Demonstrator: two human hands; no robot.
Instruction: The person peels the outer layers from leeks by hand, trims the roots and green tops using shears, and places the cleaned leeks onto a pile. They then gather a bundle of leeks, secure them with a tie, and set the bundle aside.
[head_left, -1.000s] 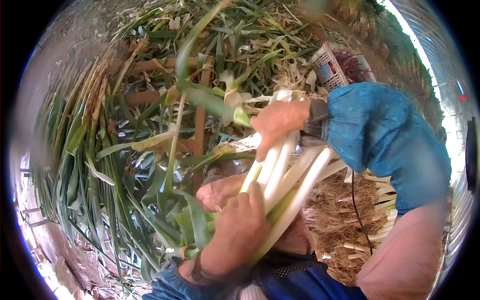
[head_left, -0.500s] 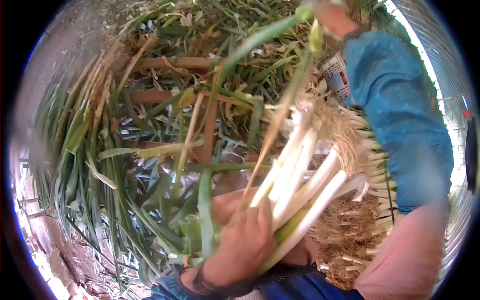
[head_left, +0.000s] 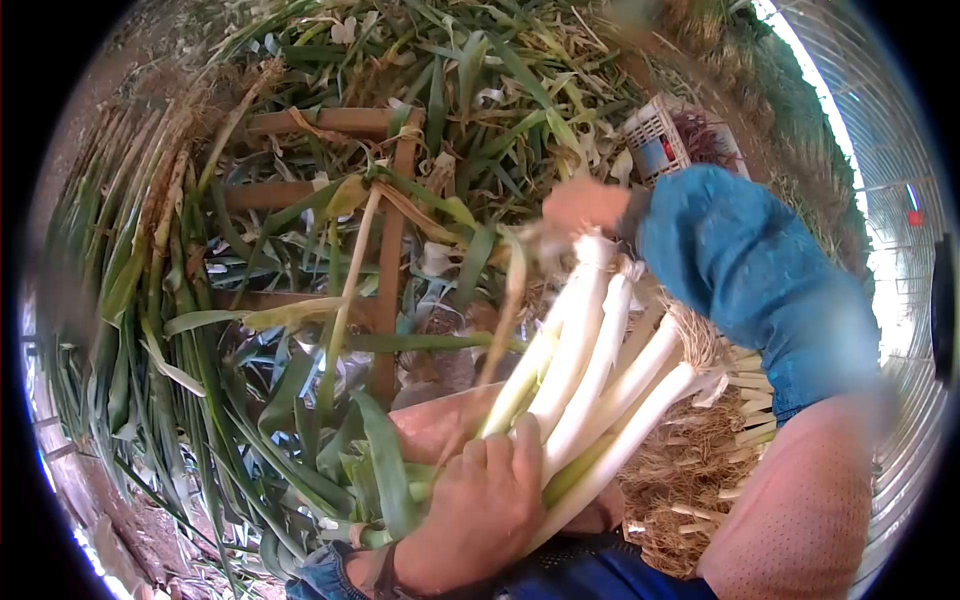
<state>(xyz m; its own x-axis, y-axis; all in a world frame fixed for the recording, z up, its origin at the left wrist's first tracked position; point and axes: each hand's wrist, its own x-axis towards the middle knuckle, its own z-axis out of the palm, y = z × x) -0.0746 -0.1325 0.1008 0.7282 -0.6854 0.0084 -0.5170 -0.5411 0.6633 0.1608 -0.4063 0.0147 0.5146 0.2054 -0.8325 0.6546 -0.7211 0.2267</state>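
My left hand point(head_left: 485, 500) is closed around a bunch of leeks point(head_left: 570, 400) in my lap, gripping them where the white stalks turn green. Their rooted ends point up and away to the right, and the green leaves point(head_left: 385, 470) trail off to the left. My right hand point(head_left: 588, 207) is just beyond the root ends of the bunch, blurred by motion, its fingers smeared. A thin yellow-brown leaf strip point(head_left: 512, 300) hangs down beside the white stalks, close to my right hand.
A wooden frame point(head_left: 395, 270) lies amid stripped leaves. To the left leans a thick row of unpeeled leeks point(head_left: 140, 270). Stacked leeks with brown roots point(head_left: 675, 480) lie on the right, beyond my knee. A white plastic basket point(head_left: 655, 140) stands farther back.
My right hand has come down and left from the top of the view to the root ends. The long green leaf strips hanging from it no longer show there. My left hand keeps its grip.
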